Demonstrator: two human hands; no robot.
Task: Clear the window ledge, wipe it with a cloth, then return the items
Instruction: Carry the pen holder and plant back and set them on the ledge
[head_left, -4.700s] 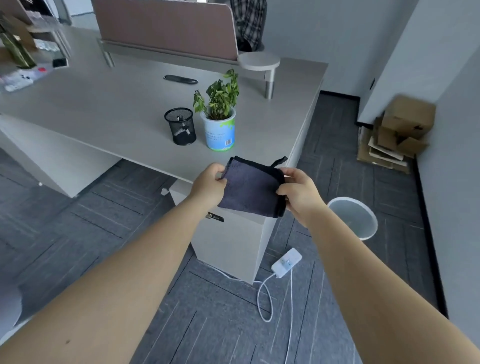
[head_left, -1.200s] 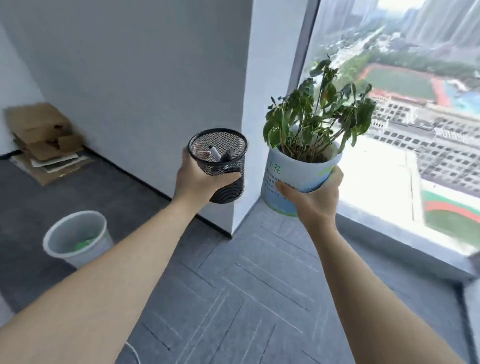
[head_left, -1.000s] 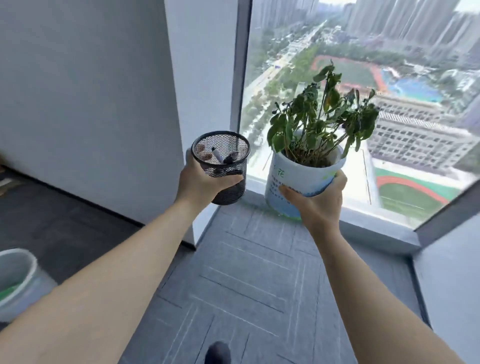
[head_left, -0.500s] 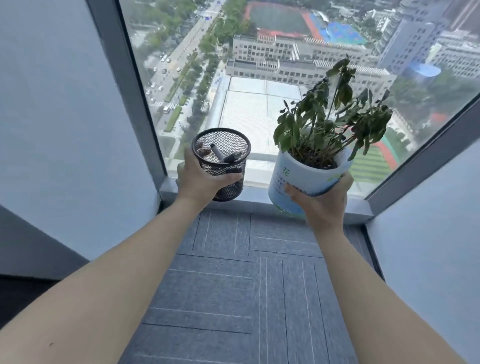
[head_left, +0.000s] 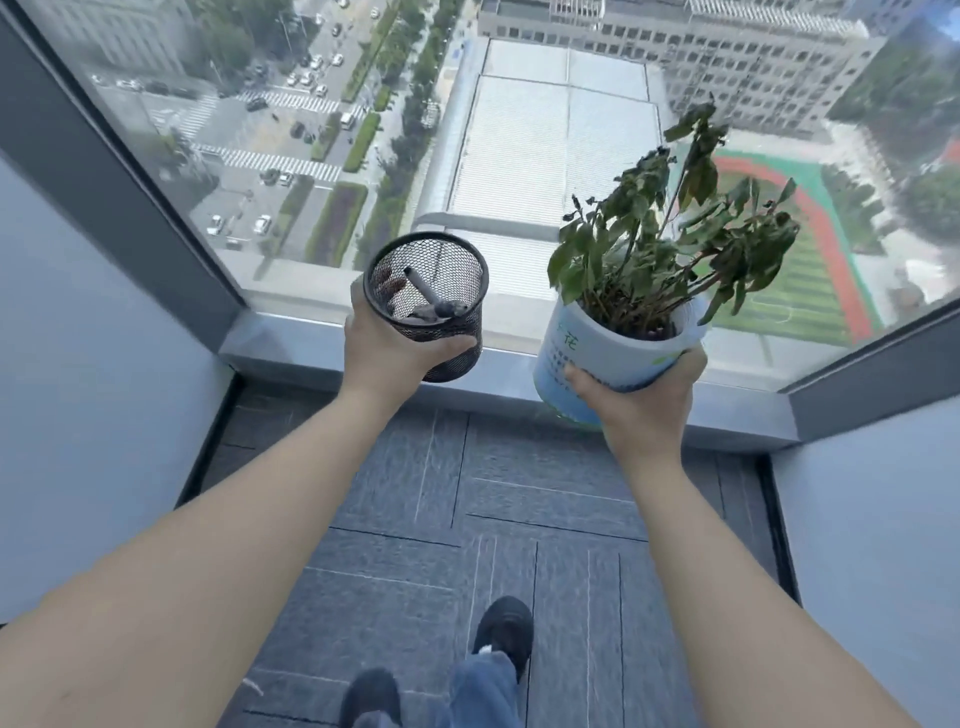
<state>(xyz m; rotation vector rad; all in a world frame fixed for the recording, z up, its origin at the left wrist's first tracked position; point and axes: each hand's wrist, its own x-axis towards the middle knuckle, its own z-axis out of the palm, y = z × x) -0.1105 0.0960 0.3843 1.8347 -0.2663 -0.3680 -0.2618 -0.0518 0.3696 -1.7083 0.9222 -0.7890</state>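
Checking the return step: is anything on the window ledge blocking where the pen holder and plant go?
Nothing visible: the ledge looks bare ahead of the pen holder and potted plant.

Mesh pen cup (head_left: 427, 306) in left hand (head_left: 387, 358), potted plant (head_left: 618, 343) in right hand (head_left: 641, 402) — above window ledge (head_left: 291, 345).

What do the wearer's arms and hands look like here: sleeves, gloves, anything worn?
Both forearms are bare to the frame edge, no sleeves in view. The left hand and right hand have no gloves; no watch, ring or band is visible. Nothing marks or tags either arm.
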